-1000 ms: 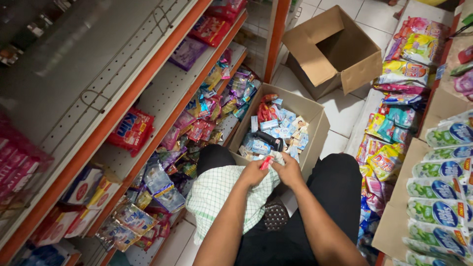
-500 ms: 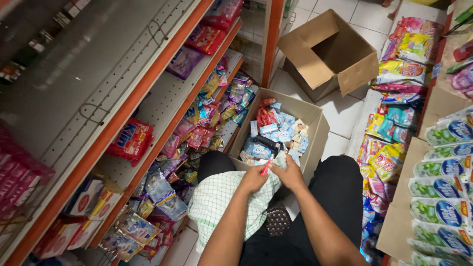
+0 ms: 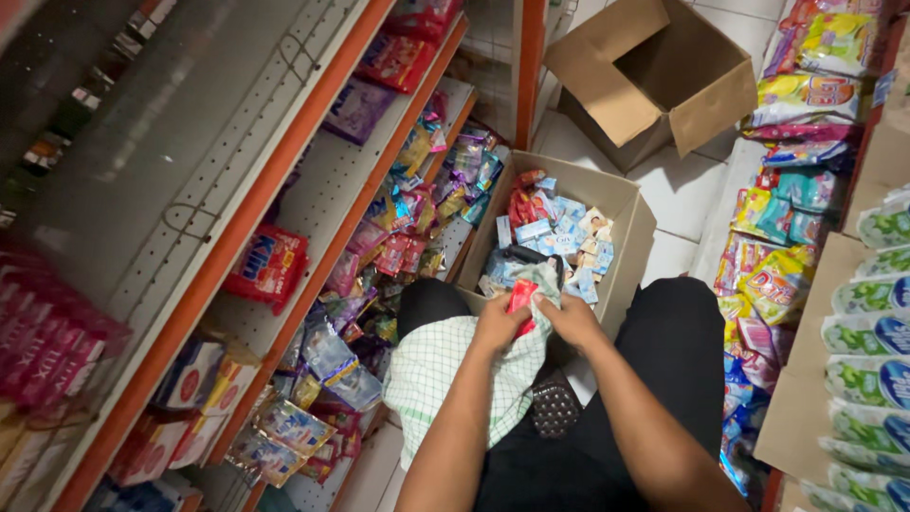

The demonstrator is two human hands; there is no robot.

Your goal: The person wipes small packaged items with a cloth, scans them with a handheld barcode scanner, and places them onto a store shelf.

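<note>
Both hands meet in front of the knees, over the near edge of the box. The left hand [image 3: 498, 324] and the right hand [image 3: 569, 318] are closed together on a small red flat packet [image 3: 520, 295], each pinching one side of it. Under the hands lies a white cloth with thin green checks [image 3: 445, 370], spread over the left knee.

Just behind the hands stands an open brown cardboard box [image 3: 630, 242], full of small blue, white and red sachets [image 3: 559, 232]. The packet is held above this box's near corner.

To handle the packet well, I think the fingers should grip it by the edges and not squeeze its middle, and the cloth should stay flat below it.

On the left is an orange-edged metal shelf [image 3: 313, 204] with many colourful pouches; farther away an empty cardboard box [image 3: 664, 81] sits on the white tile floor [image 3: 687, 194].
</note>
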